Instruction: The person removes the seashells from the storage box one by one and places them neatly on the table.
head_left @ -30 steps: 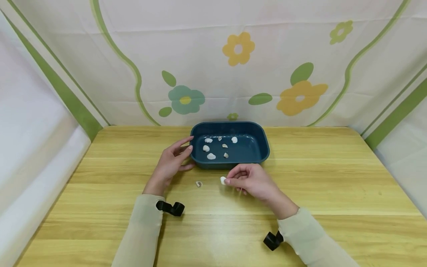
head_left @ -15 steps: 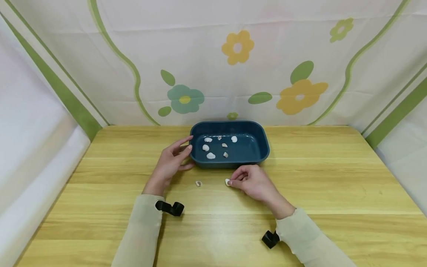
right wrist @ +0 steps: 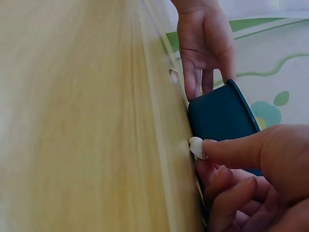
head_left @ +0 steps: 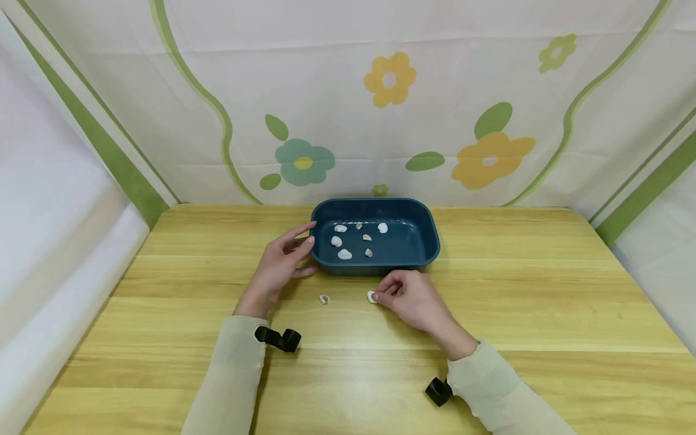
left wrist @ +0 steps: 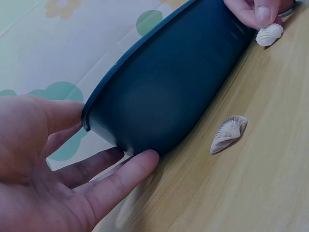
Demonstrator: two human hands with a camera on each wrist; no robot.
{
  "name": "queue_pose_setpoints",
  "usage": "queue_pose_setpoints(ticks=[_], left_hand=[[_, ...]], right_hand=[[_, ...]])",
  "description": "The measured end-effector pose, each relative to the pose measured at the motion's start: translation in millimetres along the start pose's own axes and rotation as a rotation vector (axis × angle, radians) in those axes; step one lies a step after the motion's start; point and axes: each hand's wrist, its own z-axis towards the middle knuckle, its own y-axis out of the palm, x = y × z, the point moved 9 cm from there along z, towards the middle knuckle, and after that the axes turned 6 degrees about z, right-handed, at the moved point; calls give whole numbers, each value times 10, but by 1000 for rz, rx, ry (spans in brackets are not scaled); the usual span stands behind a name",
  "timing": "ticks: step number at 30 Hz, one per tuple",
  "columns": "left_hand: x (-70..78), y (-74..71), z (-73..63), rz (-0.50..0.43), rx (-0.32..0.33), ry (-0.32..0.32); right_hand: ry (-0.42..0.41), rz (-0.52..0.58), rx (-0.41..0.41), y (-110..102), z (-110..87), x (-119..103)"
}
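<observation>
My right hand [head_left: 412, 297] pinches a white ribbed seashell [left wrist: 269, 35] between thumb and fingertips, right at the tabletop in front of the dark blue basin [head_left: 375, 266]. My left hand [head_left: 276, 263] is at the basin's left end. Its thumb meets the rim and its fairly straight fingers touch the outer wall low down, as the left wrist view shows. A brown-and-white seashell [left wrist: 229, 134] lies on the table between the hands, in front of the basin. Inside the basin, several shells are spread over the floor, among them a white shell [head_left: 345, 254] and a small brownish shell [head_left: 368, 253].
The wooden table [head_left: 544, 290] reaches out to both sides and toward the body. Close behind the basin hangs a white curtain [head_left: 348, 109] printed with flowers. Black camera mounts, such as the left mount [head_left: 280, 339], stick out from the sleeves.
My right hand has shifted slightly to the right and lowered the white seashell to the tabletop, still pinched. The left hand stays at the basin.
</observation>
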Motion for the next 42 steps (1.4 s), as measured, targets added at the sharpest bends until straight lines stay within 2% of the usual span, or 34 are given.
queue_pose_setpoints(ticks=[20, 42], left_hand=[[19, 4, 9, -2, -4, 4], [0, 6, 6, 9, -1, -1]], right_hand=[[-43, -58, -7, -2, 25, -21], [-58, -44, -17, -2, -8, -12]])
